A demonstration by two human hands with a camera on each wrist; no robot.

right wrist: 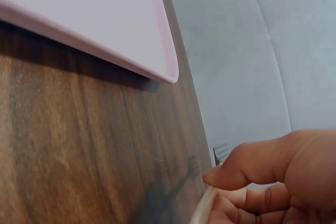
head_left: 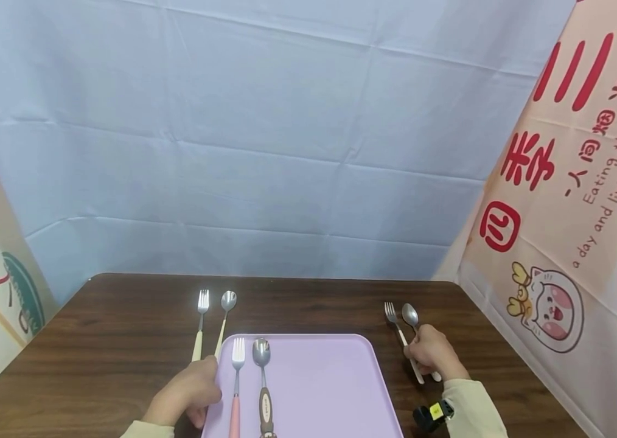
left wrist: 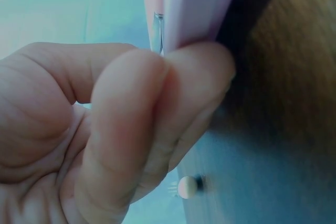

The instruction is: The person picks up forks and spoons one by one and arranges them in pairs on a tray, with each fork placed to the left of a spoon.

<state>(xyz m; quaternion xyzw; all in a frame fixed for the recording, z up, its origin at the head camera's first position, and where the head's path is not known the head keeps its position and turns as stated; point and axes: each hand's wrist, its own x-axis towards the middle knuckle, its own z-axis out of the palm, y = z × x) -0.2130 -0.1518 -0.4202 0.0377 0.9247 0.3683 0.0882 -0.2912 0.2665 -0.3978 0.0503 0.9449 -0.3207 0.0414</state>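
Observation:
My left hand (head_left: 190,389), fingers curled, holds the lower handle of a yellow-handled spoon (head_left: 229,302); the fingers hide the handle's end. These fingers lie right at the left rim of a lilac tray (head_left: 330,389). A yellow-handled fork (head_left: 199,334) lies just left of that spoon. On the right, my right hand (head_left: 433,353) pinches a white-handled fork (head_left: 390,313) between thumb and fingers. Beside it is another spoon (head_left: 409,314), its handle partly covered by the hand. A pink-handled fork (head_left: 235,407) and a brown-handled spoon (head_left: 265,404) lie on the tray's left side.
The dark wooden table (head_left: 139,328) carries everything. A pale blue cloth (head_left: 264,152) hangs behind its far edge, and a printed cloth (head_left: 577,213) hangs along the right side. A black band with a yellow tag (head_left: 435,411) is at my right wrist.

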